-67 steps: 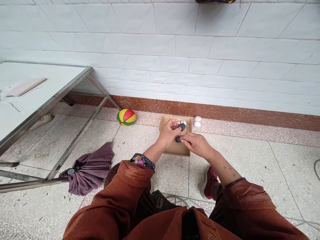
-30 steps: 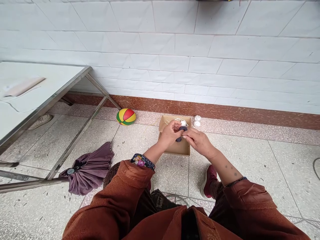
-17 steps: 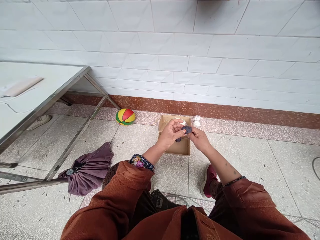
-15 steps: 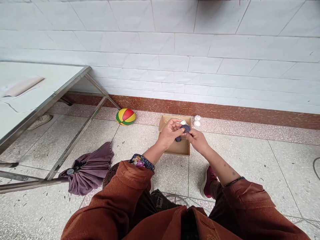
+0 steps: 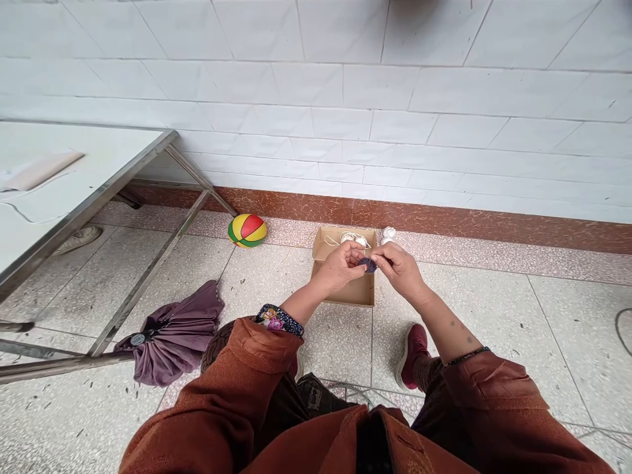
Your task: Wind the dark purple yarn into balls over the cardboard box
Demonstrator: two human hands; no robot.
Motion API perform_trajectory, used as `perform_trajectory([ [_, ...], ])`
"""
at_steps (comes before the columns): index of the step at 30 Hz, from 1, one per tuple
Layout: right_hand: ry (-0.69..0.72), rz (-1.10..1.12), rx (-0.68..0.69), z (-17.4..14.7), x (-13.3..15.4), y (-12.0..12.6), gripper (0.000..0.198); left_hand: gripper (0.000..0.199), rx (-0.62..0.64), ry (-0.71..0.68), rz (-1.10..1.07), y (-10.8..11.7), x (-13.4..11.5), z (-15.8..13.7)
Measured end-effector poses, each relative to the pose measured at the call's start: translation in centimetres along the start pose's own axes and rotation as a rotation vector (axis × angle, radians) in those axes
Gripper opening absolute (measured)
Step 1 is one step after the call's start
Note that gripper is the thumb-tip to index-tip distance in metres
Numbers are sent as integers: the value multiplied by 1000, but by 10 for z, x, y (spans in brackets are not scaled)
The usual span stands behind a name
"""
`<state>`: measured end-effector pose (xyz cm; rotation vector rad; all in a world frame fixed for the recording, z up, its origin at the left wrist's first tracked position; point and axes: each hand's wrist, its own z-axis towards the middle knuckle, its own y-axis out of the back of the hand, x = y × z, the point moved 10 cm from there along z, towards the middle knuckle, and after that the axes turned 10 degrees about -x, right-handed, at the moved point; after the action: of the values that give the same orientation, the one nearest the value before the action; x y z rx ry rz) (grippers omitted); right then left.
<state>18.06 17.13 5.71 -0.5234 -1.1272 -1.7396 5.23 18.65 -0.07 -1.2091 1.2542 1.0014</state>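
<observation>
A small dark purple yarn piece (image 5: 368, 264), rounded and knitted-looking, is pinched in the fingers of my left hand (image 5: 342, 266). Close against its right edge is my right hand (image 5: 399, 270), thumb and forefinger pressed together. Whatever thin thing lies between those right fingertips is too small to make out. Both hands are above an open cardboard box (image 5: 363, 293) on the floor. White yarn balls (image 5: 347, 237) with loose strands lie in the back part of the box.
More white yarn (image 5: 388, 234) sits on the floor right of the box, partly behind my right hand. A striped ball (image 5: 247, 230) rests by the wall. To the left are a folded purple umbrella (image 5: 180, 336) and a metal-framed table (image 5: 113, 161). Someone's shoe (image 5: 81, 238) shows beneath the table.
My right hand has moved up and shifted its fingers to the piece's edge. The purple piece sits slightly lower, and the dark roll below my left hand is no longer visible.
</observation>
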Motion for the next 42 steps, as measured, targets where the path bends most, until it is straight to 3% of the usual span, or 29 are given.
perform_trajectory([
  [4,-176,68,-66,1,-23,2,24,44,50,46,-117,-7,-6,-6],
  [9,-350,140,29,-10,-47,-20,26,40,37,108,-317,-6,-14,-9],
  [14,-237,37,94,-19,-38,-38,22,38,-84,64,-379,8,-13,-2],
  [18,-75,2,218,-24,-8,-50,19,38,-219,7,-262,27,-6,6],
  [22,36,65,271,-21,18,-41,23,36,-229,-18,-123,31,-4,8],
  [26,9,90,114,-6,18,-10,23,39,-156,-23,9,19,-4,7],
  [30,-103,78,-103,5,-3,17,21,42,42,-8,-13,-6,-7,-2],
  [34,-255,57,-146,2,-33,13,22,44,160,-37,-135,-18,-22,-11],
  [38,-272,100,-39,-10,-39,-15,20,42,57,-37,-252,-6,-28,-9],
  [42,-154,77,83,-20,-19,-38,18,35,-118,-48,-253,15,-23,-1],
])
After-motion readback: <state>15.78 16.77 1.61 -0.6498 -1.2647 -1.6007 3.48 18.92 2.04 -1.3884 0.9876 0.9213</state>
